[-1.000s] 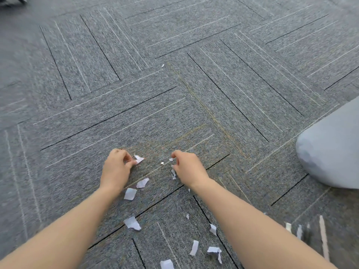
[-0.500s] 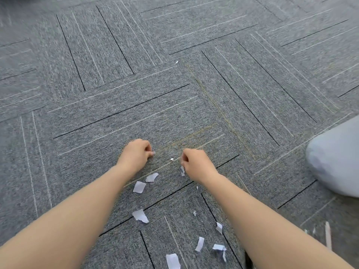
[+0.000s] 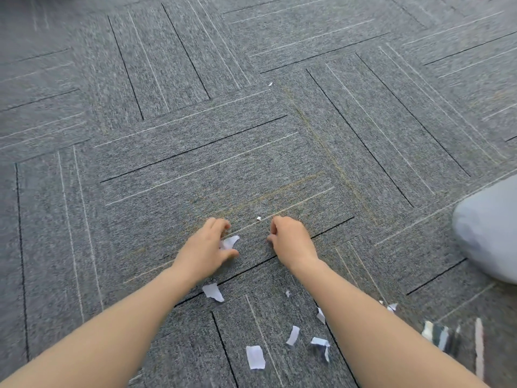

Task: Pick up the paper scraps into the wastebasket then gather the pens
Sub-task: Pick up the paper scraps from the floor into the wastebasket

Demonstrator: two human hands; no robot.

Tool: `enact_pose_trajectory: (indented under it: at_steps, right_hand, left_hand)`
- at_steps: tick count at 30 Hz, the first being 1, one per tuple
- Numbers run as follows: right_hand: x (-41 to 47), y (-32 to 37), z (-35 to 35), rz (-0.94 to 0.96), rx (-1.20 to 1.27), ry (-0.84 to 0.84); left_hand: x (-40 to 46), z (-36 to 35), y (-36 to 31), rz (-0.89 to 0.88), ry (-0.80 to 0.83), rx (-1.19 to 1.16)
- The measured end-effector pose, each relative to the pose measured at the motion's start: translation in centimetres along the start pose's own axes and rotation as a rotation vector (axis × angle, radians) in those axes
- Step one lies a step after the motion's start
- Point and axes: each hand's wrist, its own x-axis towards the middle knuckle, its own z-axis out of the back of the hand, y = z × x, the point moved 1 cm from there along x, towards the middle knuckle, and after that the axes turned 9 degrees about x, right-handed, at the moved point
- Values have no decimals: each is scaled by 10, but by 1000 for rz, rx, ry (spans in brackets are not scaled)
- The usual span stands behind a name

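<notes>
Grey carpet fills the whole view, laid in tiles with dark and pale lines running crosswise to one another. I'll use the short black seam line under my wrists as the mark for everything else.

Well off to the right of that seam sits a big pale grey rounded thing, cut off by the frame edge; I can't tell what it is. Below it, at the lower right, lie some blurred striped sticks, too smeared to name for sure.

My left hand is just above the seam's left end, palm down, fingers spread and curled over a white paper scrap; the fingertips touch it, but whether it is pinched I can't tell. My right hand is just above the seam's right end, fingers curled tightly into a fist on the carpet. What it holds, if anything, is hidden. The two hands are apart.

Below the seam, between my forearms, lie more paper scraps, a scatter of white bits. One larger torn piece is just under the seam, by my left wrist.

Above the seam, between my knuckles, a tiny white fleck. Far above it, another speck.
</notes>
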Motion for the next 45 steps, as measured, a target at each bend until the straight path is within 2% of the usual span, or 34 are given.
enact_pose_trajectory:
  at_steps: [6, 9, 14, 22, 26, 32, 36, 45]
  right_hand:
    - [5, 2, 1, 2, -13, 69]
    - [10, 5, 3, 18, 27, 29]
    - [29, 20, 4, 62, -4, 21]
    - [43, 31, -2, 151, -196, 132]
    - [17, 20, 8, 175, -103, 222]
    - [-59, -27, 19, 217, -132, 357]
    - [-82, -44, 3, 203, -134, 346]
    - [-82, -38, -11, 200, -224, 302]
  left_hand:
    - [7, -3, -12, -51, -57, 116]
    - [2, -4, -6, -29, -56, 33]
    - [-30, 1, 24, 126, -176, -109]
    - [-35, 2, 18, 187, -1, -132]
    - [-27, 1, 14, 116, 25, -9]
    - [-63, -18, 0, -22, 68, -68]
    - [-85, -27, 0, -7, 7, -70]
    - [-87, -34, -6, -56, 23, 106]
